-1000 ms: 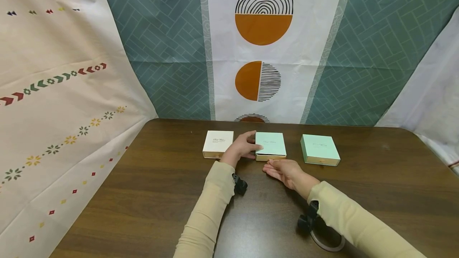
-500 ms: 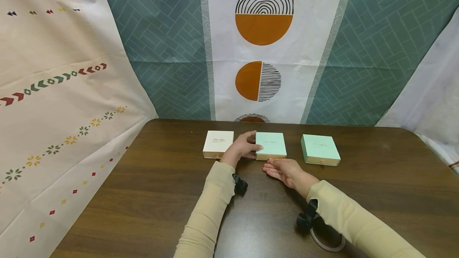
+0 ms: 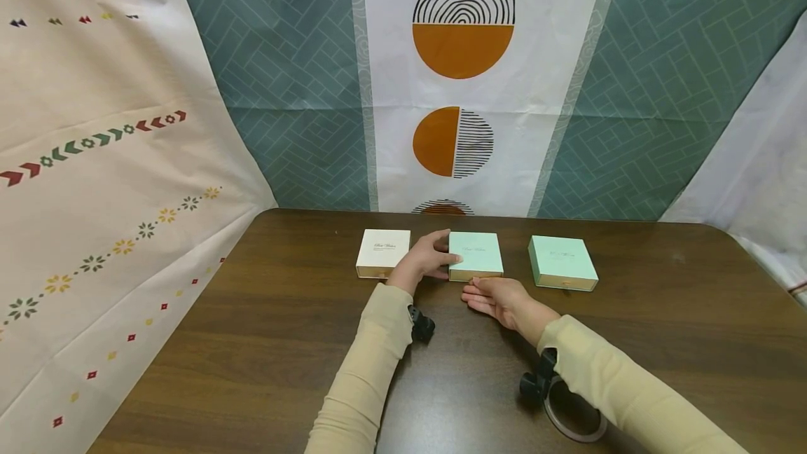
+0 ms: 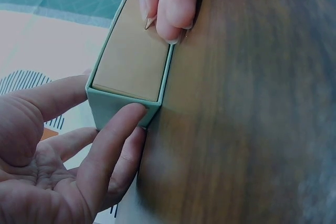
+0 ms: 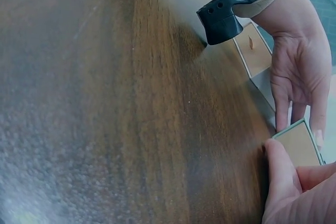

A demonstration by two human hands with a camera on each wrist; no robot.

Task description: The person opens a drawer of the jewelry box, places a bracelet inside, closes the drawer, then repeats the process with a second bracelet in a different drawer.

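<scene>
In the head view, a mint-green drawer-style gift box (image 3: 476,247) stands in the middle of a row of three. My left hand (image 3: 430,258) grips its left side, with the thumb over the top; the left wrist view has the fingers around the sleeve's side wall. At the front, my right hand (image 3: 501,300) pinches the small pull tab (image 4: 150,23) on the tan drawer front (image 4: 131,59). The drawer sits flush in its sleeve. Part of the tab is hidden by the right fingertips.
A cream gift box (image 3: 383,247) stands to the left, partly behind my left wrist. Another mint-green gift box (image 3: 563,261) is to the right, slightly turned. All rest on a dark wooden table (image 3: 252,342), near its far edge, with hanging cloth (image 3: 296,90) behind.
One second ago a dark gap showed along the top of the middle box's front; the drawer has since slid inward and the gap is gone. Both hands stay nearly in place.
</scene>
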